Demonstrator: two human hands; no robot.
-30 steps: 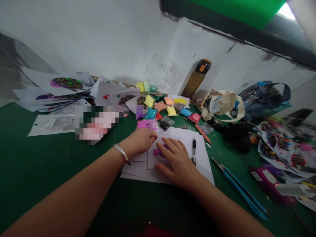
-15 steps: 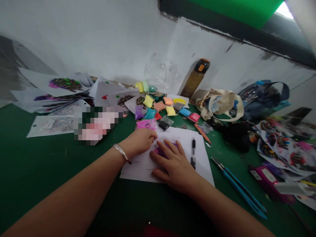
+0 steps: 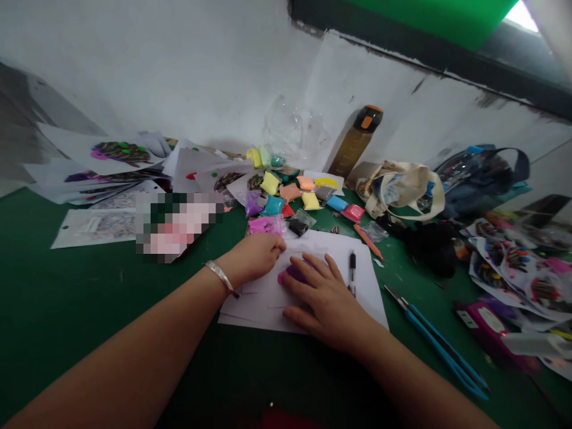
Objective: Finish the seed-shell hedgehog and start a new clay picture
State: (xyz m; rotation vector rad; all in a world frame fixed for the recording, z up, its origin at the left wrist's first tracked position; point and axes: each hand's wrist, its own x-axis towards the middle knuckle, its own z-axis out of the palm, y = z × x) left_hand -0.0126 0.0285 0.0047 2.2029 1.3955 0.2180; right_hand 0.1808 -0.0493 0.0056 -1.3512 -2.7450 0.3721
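Observation:
White paper sheets point(image 3: 250, 310) lie on the table under both of my hands. My left hand point(image 3: 259, 255) rests at their upper left edge, fingers curled closed; whatever they hold, if anything, is hidden. My right hand point(image 3: 319, 295) lies spread and flat, its fingers covering most of a purple, clay-like piece point(image 3: 295, 273) with a pink bit point(image 3: 281, 277) at its left end. A black pen point(image 3: 353, 266) lies on the paper to the right of that hand. Just beyond the left hand sits a pink packet point(image 3: 266, 224), beside a black packet point(image 3: 300, 223).
Several coloured packets point(image 3: 290, 190) are heaped behind the paper. Blue-handled tweezers point(image 3: 442, 339) lie at right, near a magenta box point(image 3: 496, 333). A tilted bottle point(image 3: 357, 140) and cloth bag point(image 3: 402, 187) stand along the wall. Printed sheets point(image 3: 120, 173) pile up at left.
My right hand has slid slightly to the right over the purple piece, fingers still spread. The left hand has stayed in place. The view has shifted a little.

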